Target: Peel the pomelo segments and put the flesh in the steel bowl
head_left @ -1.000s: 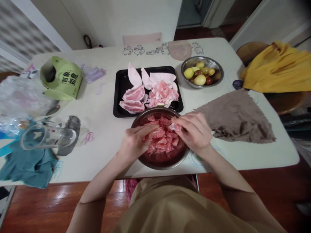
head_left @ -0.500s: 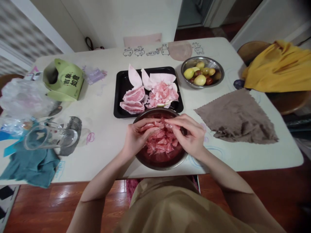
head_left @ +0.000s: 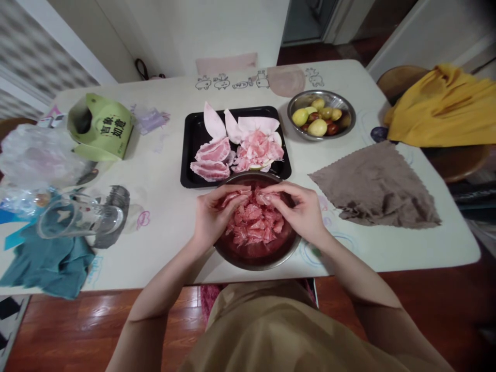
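Pink-red pomelo flesh (head_left: 256,227) in torn chunks fills a metal bowl (head_left: 259,266) at the table's near edge. Over its left rim, my left hand (head_left: 217,209) is closed, a piece of pomelo (head_left: 236,195) pinched between thumb and fingers. Across from it, my right hand (head_left: 300,206) pinches another pomelo piece (head_left: 267,196). A small gap separates the two pieces. Just behind the bowl, a black tray (head_left: 189,132) carries two pomelo segments (head_left: 212,159), a heap of pale pink membrane scraps (head_left: 259,150) and white rind pieces (head_left: 214,120).
A steel bowl of jujubes (head_left: 318,119) stands back right, near a brown cloth (head_left: 380,188). Leftward are a green paper box (head_left: 103,126), a clear plastic bag (head_left: 39,155), a glass jug (head_left: 77,217) on its side and a teal cloth (head_left: 50,263). Yellow fabric (head_left: 445,111) drapes a chair.
My hands have drawn slightly apart, and the pomelo between them is now in two separate pieces. More of the flesh in the bowl shows between them.
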The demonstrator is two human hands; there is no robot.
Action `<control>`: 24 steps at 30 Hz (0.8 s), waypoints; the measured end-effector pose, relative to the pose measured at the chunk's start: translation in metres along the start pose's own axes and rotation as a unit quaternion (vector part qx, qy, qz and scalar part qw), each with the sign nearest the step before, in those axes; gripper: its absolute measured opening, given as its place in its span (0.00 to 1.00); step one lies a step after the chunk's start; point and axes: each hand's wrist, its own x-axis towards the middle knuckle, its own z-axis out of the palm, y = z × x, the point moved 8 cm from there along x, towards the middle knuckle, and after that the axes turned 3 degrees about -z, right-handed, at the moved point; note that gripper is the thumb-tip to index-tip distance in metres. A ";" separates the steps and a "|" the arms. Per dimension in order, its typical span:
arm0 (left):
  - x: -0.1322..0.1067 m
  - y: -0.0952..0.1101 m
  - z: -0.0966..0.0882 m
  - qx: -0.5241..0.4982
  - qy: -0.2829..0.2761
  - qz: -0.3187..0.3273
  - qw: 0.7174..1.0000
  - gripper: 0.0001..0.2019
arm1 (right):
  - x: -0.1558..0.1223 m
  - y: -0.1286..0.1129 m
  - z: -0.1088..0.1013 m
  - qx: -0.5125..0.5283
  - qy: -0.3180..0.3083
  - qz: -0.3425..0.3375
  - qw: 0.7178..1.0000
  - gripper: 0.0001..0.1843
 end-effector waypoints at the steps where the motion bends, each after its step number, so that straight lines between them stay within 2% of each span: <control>1: 0.000 0.000 0.001 0.004 -0.003 0.000 1.000 0.08 | 0.000 0.003 -0.001 0.009 0.006 0.017 1.000 0.07; 4: 0.002 0.001 0.003 -0.006 -0.018 0.000 1.000 0.08 | 0.000 0.008 -0.004 0.028 0.019 0.031 0.999 0.07; 8: 0.004 0.002 0.003 -0.030 -0.025 0.012 0.999 0.06 | 0.010 0.003 -0.010 0.008 0.030 -0.004 0.999 0.06; 13: 0.005 0.001 0.001 -0.012 -0.018 0.039 0.999 0.06 | 0.032 -0.015 -0.019 -0.048 0.013 -0.063 0.997 0.04; 18: 0.005 0.007 0.000 -0.021 -0.014 0.061 0.998 0.07 | 0.048 -0.040 -0.027 -0.070 0.030 -0.114 0.991 0.04; 21: 0.004 0.006 0.001 -0.025 -0.016 0.050 0.998 0.07 | 0.048 -0.049 -0.017 -0.063 -0.012 -0.140 0.988 0.05; 24: 0.001 0.004 0.000 -0.014 -0.005 0.035 0.999 0.07 | 0.038 -0.057 -0.003 -0.058 -0.065 -0.208 0.974 0.08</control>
